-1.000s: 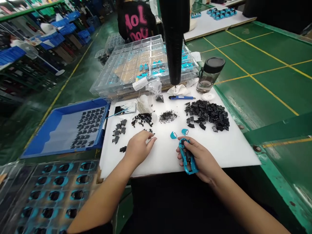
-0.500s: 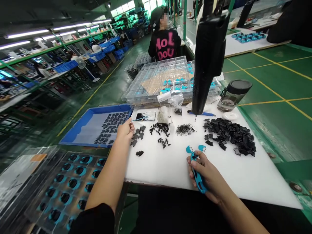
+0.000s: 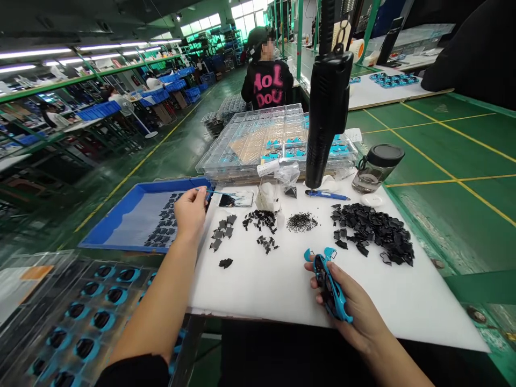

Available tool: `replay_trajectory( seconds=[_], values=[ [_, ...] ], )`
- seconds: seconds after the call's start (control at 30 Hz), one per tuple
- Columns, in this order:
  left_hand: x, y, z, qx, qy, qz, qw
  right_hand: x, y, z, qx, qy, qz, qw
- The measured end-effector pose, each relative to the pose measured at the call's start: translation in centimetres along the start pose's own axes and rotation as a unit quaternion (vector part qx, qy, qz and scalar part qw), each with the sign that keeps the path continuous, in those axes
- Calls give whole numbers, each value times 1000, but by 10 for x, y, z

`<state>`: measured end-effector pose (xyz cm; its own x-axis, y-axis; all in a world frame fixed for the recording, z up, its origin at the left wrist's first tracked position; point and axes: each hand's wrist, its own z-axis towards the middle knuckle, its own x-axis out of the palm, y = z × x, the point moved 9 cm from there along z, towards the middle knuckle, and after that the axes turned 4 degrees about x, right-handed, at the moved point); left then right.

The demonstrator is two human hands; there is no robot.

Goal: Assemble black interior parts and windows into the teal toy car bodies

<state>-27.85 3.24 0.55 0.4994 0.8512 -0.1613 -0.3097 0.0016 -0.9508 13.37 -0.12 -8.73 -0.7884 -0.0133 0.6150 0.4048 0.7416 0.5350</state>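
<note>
My left hand (image 3: pixel 191 210) is closed in a pinch on a thin blue stick (image 3: pixel 216 191), whose far end lies over a small dark-and-white tray-like object (image 3: pixel 236 199). I cannot tell what kind of tool the stick is. My right hand (image 3: pixel 345 300) grips a blue-and-black plastic shell (image 3: pixel 331 287) near the front edge of the white work surface, its black inner side partly facing up. Two blue tabs stick out at the shell's top end. Beyond it lie a heap of tiny black pieces (image 3: pixel 302 222) and a pile of black curved parts (image 3: pixel 374 228).
A black electric screwdriver (image 3: pixel 328 118) hangs over the table. Behind are a blue pen-like tool (image 3: pixel 327 195), a bottle (image 3: pixel 377 167) and stacked clear trays (image 3: pixel 250 134). A blue bin (image 3: pixel 116 217) stands left, above a tray of blue-and-black parts (image 3: pixel 100 320). A co-worker (image 3: pixel 269 70) sits ahead.
My left hand has moved left and slightly away with the stick, more of which now shows. The shell in my right hand has turned, so its black inside shows more. The view has shifted slightly.
</note>
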Motion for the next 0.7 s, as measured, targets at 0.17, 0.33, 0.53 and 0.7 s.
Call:
replay_trajectory(
  seconds=[0.17,0.33,0.53,0.7],
  values=[
    [10,-32,-11,95,18,61,993,18,-21,2,75,37,73,994],
    [-29,-56,-33,114,-28,21,993,31,-29,5,86,78,76,990],
    [-59,-86,-83,93,-31,-125,987,44,-37,11,98,99,82,987],
    [-61,-126,-136,230,-68,-108,965,44,-45,18,71,116,49,989]
  ],
)
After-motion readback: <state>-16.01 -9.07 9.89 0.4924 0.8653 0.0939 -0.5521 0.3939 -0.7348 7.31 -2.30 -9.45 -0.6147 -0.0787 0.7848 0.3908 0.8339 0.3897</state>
